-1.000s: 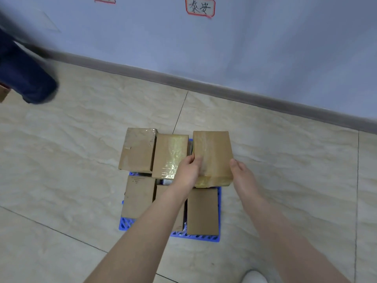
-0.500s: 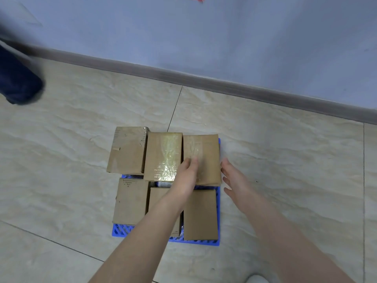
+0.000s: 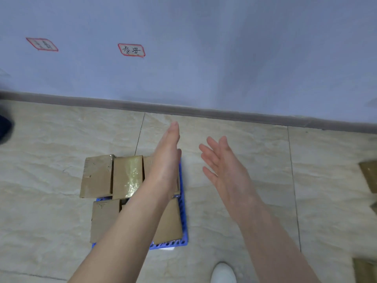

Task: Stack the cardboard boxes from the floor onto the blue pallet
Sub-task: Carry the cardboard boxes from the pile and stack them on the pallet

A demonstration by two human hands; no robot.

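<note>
Head view, left hand (image 3: 165,166): flat, fingers straight and together, holding nothing; it hangs in the air over the right side of the load.
Head view, right hand (image 3: 226,172): spread wide, palm showing, also empty, above bare tiled floor (image 3: 255,152) just right of the pallet.
Where the blue pallet (image 3: 183,201) sits: on the tiles near the wall, with only its right and front edges showing from under the load.
Back row, three: left back box (image 3: 95,176), tape-shiny middle box (image 3: 127,176) and third back box (image 3: 147,164), which is mostly hidden by the left hand.
Front row: front left box (image 3: 104,219) and front right box (image 3: 170,223). The forearm covers the space between them, so a sixth is likely but I cannot confirm it.
Off the pallet: upper floor box (image 3: 369,176) and lower floor box (image 3: 365,270), both cut by the right edge; there may be another between them.
Step in hand: a gap between placements, I'd judge, since both hands are free.
Next move: turn right and lift a floor box two-handed. This layer looks full, so set the box squarely on top.
Other counts: two wall labels (image 3: 131,50), one white shoe (image 3: 223,272).
</note>
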